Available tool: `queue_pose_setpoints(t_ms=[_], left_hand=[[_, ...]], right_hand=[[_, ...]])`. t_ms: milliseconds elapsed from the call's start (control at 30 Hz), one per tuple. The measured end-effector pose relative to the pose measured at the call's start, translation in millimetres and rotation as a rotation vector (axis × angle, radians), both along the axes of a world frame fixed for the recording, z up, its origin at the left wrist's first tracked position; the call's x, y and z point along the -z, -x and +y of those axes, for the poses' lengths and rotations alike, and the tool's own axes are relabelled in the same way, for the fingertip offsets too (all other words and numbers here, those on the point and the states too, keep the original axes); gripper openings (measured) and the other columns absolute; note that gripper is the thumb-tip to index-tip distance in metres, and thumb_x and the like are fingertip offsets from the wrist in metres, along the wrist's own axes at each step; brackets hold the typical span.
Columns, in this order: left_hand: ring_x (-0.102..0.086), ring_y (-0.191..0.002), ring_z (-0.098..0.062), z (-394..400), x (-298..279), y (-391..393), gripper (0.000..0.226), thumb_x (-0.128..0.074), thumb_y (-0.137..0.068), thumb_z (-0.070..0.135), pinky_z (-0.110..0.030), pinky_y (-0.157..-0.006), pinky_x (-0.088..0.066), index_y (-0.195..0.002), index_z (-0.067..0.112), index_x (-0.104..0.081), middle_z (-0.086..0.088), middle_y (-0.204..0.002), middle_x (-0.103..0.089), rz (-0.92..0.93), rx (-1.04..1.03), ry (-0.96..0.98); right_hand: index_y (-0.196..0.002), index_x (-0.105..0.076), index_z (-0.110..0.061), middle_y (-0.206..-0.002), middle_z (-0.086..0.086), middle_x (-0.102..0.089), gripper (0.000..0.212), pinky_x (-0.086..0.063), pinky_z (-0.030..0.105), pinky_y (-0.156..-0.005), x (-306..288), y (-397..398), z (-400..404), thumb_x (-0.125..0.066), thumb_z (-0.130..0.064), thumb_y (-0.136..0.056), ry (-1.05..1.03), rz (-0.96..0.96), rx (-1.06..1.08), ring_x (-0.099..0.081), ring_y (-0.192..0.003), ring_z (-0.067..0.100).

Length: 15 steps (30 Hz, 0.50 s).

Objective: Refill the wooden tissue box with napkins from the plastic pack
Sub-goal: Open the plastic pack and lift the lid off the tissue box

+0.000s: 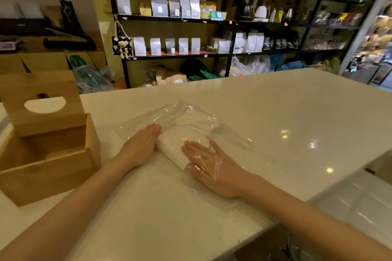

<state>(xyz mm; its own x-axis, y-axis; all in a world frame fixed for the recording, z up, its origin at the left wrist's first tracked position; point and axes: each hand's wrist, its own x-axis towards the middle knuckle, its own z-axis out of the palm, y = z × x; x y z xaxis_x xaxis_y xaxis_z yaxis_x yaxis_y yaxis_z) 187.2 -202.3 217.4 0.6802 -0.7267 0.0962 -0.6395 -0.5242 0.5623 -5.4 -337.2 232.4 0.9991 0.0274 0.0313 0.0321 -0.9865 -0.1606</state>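
Note:
A stack of white napkins (180,142) lies in a clear plastic pack (229,131) in the middle of the white counter. My left hand (141,146) presses flat against the stack's left side, fingers straight. Reaching inside the plastic, my right hand (209,162) rests flat on the stack's near right end, and the film covers its back. The wooden tissue box (46,167) stands open at the left, and its lid (42,101), with a half-round slot, leans upright inside it. The box looks hollow inside.
The white counter (275,133) stretches to the right and far side, with its near edge dropping off at the lower right. Black shelves (231,21) with bags and bottles stand behind the counter. Bags lie on the floor below them.

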Motion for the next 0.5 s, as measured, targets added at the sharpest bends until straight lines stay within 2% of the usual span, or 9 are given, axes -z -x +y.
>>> queue_pose_setpoints(t_ms=[67, 167, 300, 433, 500], left_hand=[[-0.035, -0.131, -0.018, -1, -1, 0, 0.047, -0.014, -0.098, 0.034, -0.027, -0.106, -0.018, -0.134, 0.017, -0.037, -0.004, -0.144, -0.040, -0.056, 0.022, -0.029], [-0.040, -0.123, -0.025, 0, -2, 1, 0.039, -0.022, -0.097, 0.019, -0.030, -0.096, -0.021, -0.133, 0.012, -0.035, -0.012, -0.137, -0.042, -0.246, 0.071, -0.121], [-0.034, -0.127, -0.029, -1, -1, 1, 0.044, -0.030, -0.094, 0.010, -0.040, -0.104, -0.026, -0.138, 0.015, -0.027, -0.016, -0.138, -0.037, -0.368, 0.125, -0.236], [-0.023, -0.135, -0.033, -2, 2, -7, 0.051, -0.040, -0.090, 0.009, -0.043, -0.109, -0.025, -0.139, 0.015, -0.026, -0.010, -0.152, -0.021, -0.550, 0.241, -0.417], [-0.022, -0.135, -0.035, -1, 3, -9, 0.047, -0.037, -0.092, 0.011, -0.043, -0.108, -0.026, -0.139, 0.018, -0.029, -0.008, -0.154, -0.018, -0.593, 0.273, -0.433]], right_hand=[[-0.147, -0.004, -0.025, -0.158, -0.006, -0.001, 0.053, 0.012, 0.038, -0.116, 1, 25, 0, -0.016, -0.041, -0.098, -0.030, 0.008, 0.026, 0.005, -0.143, 0.005], [-0.146, 0.000, -0.029, -0.156, -0.011, 0.002, 0.056, 0.018, 0.037, -0.114, 3, 65, 3, -0.008, -0.048, -0.095, -0.032, 0.003, 0.053, 0.010, -0.141, 0.000], [-0.144, 0.002, -0.033, -0.153, -0.017, 0.005, 0.058, 0.027, 0.029, -0.109, 3, 105, 12, -0.006, -0.054, -0.091, -0.030, -0.020, 0.085, 0.013, -0.139, -0.006], [-0.145, -0.003, -0.033, -0.155, -0.014, -0.002, 0.065, 0.023, 0.035, -0.112, 1, 130, 21, -0.013, -0.063, -0.088, -0.048, -0.050, 0.111, 0.007, -0.140, -0.004], [-0.145, -0.005, -0.032, -0.155, -0.013, -0.006, 0.074, 0.019, 0.040, -0.113, 0, 142, 24, -0.020, -0.070, -0.083, 0.023, -0.074, 0.112, 0.002, -0.141, -0.001]])
